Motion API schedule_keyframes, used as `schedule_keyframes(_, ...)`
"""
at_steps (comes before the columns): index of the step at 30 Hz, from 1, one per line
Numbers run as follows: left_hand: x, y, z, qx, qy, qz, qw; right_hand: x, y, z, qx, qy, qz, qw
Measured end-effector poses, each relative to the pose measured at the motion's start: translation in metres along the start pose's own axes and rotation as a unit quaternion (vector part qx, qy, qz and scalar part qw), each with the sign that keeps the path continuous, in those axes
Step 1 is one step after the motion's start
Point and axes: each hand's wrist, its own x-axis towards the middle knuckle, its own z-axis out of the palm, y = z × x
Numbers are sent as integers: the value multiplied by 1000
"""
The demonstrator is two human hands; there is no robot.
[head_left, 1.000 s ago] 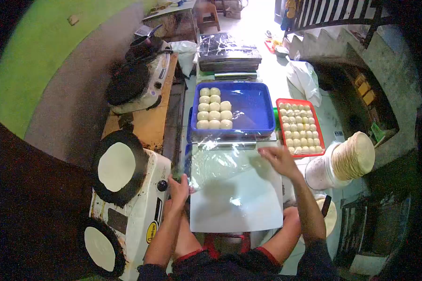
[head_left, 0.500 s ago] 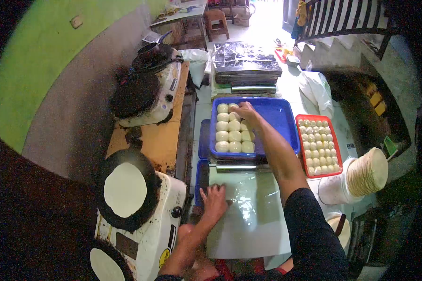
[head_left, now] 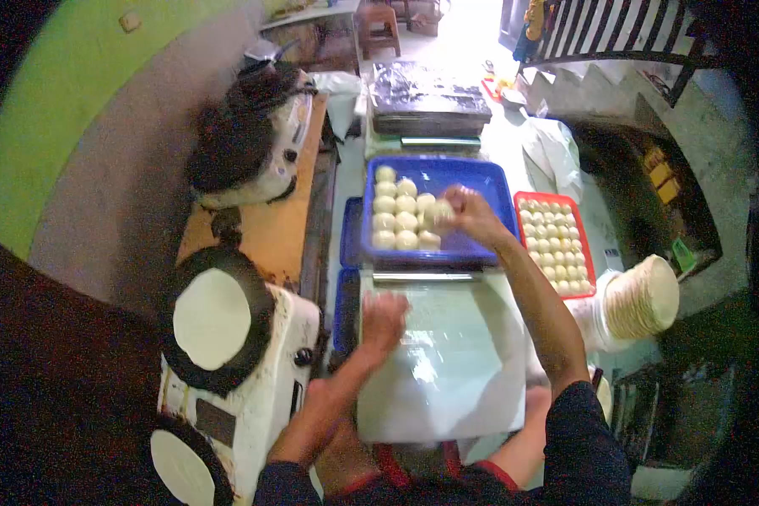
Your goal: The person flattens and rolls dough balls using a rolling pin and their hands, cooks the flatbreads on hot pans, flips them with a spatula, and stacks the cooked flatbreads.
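Observation:
A pale dough ball is in my right hand, pinched by its fingers over the front of the blue tray. More dough balls sit in rows on the left side of that tray. My left hand hovers at or rests on the upper left of the white board; it is blurred and its fingers are smeared. A metal bar lies across the board's far edge.
On the left, flat rounds of dough lie on black pans of a white stove. To the right are a red tray of small balls and a stack of thin rounds. Black slabs stand beyond the blue tray.
My right hand has gone from the far row of the blue tray to its front with a dough ball. One second ago a clear sheet was between my hands over the board.

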Motion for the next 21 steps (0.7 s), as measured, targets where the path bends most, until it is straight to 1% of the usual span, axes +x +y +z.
schedule_keyframes(1, 12, 5, -11, 15, -3, -23, 1000, -39, 1, 3, -78, -78, 5, 994)
schedule_keyframes(2, 23, 11, -25, 34, 28, -4, 999, -74, -3, 13, -142, -175, -3, 974)
schedule_keyframes(3, 32, 19, -41, 55, 57, 15, 997, -111, -5, 26, -200, -270, -12, 942)
schedule_keyframes(5, 48, 33, -65, 29, 159, 46, 986, -173, 73, 66, -112, -319, -24, 941)
schedule_keyframes(6, 53, 46, -85, 33, 179, 57, 982, -192, 100, 83, -67, -307, 1, 949)
schedule_keyframes(7, 54, 60, -106, 38, 200, 68, 977, -203, 101, 87, -29, -291, 27, 956)
schedule_keyframes(9, 52, 77, -134, 14, 206, 71, 976, -227, 100, 96, 50, -253, 74, 963)
schedule_keyframes(10, 48, 81, -142, 4, 212, 71, 975, -225, 84, 107, -152, -224, 12, 963)
schedule_keyframes(11, 39, 86, -148, 2, 213, 77, 974, -223, 69, 123, -345, -183, -51, 919)
schedule_keyframes(12, 33, 89, -150, 1, 216, 84, 973, -224, 77, 146, -388, -161, -9, 907)
schedule_keyframes(13, 28, 92, -154, -1, 220, 92, 971, -230, 69, 157, -424, -130, -22, 896)
schedule_keyframes(15, 13, 96, -156, 0, 192, 92, 977, -247, 54, 177, -486, -70, -48, 870)
schedule_keyframes(16, 6, 96, -156, -2, 186, 94, 978, -243, 45, 181, -492, -80, 5, 867)
schedule_keyframes(17, -4, 99, -158, -5, 177, 96, 980, -242, 45, 183, -481, -79, -10, 873)
schedule_keyframes(18, -9, 101, -160, 9, 152, 78, 985, -237, 50, 182, -474, -72, -25, 877)
schedule_keyframes(20, -19, 103, -158, 20, 148, 79, 986, -235, 64, 176, -459, -56, -62, 884)
schedule_keyframes(21, -22, 102, -155, 25, 149, 84, 985, -248, 65, 175, -464, -45, -40, 884)
